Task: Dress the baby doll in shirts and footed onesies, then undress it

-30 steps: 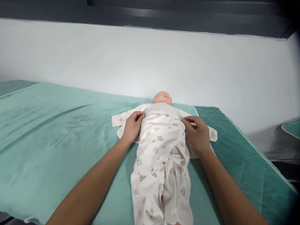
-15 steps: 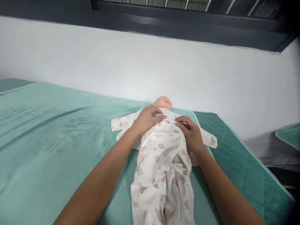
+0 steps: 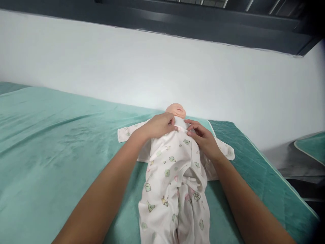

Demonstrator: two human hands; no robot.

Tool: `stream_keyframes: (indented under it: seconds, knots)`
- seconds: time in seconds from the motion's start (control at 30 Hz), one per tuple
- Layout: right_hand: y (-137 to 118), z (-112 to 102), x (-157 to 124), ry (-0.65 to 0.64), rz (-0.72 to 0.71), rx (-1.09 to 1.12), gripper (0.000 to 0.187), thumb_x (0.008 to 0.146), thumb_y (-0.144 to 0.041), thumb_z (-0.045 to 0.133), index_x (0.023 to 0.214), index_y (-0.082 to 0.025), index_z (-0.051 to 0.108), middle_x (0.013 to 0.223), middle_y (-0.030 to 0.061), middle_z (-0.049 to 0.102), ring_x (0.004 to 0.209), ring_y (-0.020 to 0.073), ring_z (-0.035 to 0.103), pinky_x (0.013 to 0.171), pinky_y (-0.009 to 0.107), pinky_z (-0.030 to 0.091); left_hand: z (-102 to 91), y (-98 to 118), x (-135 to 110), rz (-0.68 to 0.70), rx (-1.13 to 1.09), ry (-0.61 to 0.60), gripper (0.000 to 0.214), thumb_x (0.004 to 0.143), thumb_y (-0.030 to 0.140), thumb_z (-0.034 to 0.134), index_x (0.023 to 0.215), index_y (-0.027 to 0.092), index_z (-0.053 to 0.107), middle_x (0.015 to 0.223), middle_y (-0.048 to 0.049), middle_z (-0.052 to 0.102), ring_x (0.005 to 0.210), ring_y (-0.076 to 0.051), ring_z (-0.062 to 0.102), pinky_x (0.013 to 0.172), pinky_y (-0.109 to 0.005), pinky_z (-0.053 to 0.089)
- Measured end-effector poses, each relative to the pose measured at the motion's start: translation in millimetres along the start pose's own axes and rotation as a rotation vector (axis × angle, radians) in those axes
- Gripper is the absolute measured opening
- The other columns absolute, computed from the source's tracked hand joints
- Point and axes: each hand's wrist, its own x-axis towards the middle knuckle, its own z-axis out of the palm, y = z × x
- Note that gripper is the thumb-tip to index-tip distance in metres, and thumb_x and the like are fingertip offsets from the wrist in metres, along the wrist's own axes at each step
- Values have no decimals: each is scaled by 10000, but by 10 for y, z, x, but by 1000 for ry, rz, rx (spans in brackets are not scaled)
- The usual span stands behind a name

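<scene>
A baby doll (image 3: 175, 109) lies on its back, its head nearest the wall. It wears a white top with printed sleeves, and white printed baby trousers (image 3: 170, 169) reach high up its chest. My left hand (image 3: 161, 125) is closed at the top edge of the trousers, thumb and curled fingers on the waistband. Opposite it, my right hand (image 3: 203, 137) has its thumb and a bent finger at the other side of that edge, while its index finger stretches over the top. The sleeves (image 3: 226, 149) spread out to both sides. My hands partly hide the chest.
A light green sheet (image 3: 63, 152) covers the bed, with a darker quilted part (image 3: 251, 176) on the right. Behind stands a white wall (image 3: 114, 67) beneath a dark window frame (image 3: 152, 22). Another green padded piece (image 3: 312, 145) shows at the far right.
My right hand has moved left and slightly up along the waistband, and its index finger has stretched out. My left hand's fingers have curled in closer. The view has shifted slightly.
</scene>
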Motion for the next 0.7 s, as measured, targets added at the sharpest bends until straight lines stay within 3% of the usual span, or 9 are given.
stream_keyframes:
  seconds: [0.13,0.33,0.57,0.7]
  knots:
    - [-12,21,194,-33,7,-87,178,859,-424,627,890,-249,637,1314,45,604,1239,228,521,1074,405,338,53,-211,105,-57,-73,123,125,852,282,577,789,230,483,705,22,541,635,-161,478,602,-295,320]
    - [11,-2,328,-35,103,-152,298,881,-506,566,818,-225,640,1191,51,648,1128,229,566,1010,397,381,211,-465,123,-117,-225,282,136,867,291,545,820,225,436,763,30,519,703,-145,457,642,-274,339]
    - [3,-187,296,-222,130,-152,286,830,-510,617,792,-228,642,1312,52,583,1160,237,549,970,375,415,318,-430,54,-127,-298,346,145,867,319,565,839,222,461,772,27,538,736,-145,497,685,-274,368]
    - [71,-177,367,-168,108,-124,279,842,-504,592,796,-229,602,1216,40,642,1075,236,573,910,376,429,345,-377,46,-92,-177,329,159,871,348,576,830,221,490,852,-5,602,803,-175,544,730,-299,397]
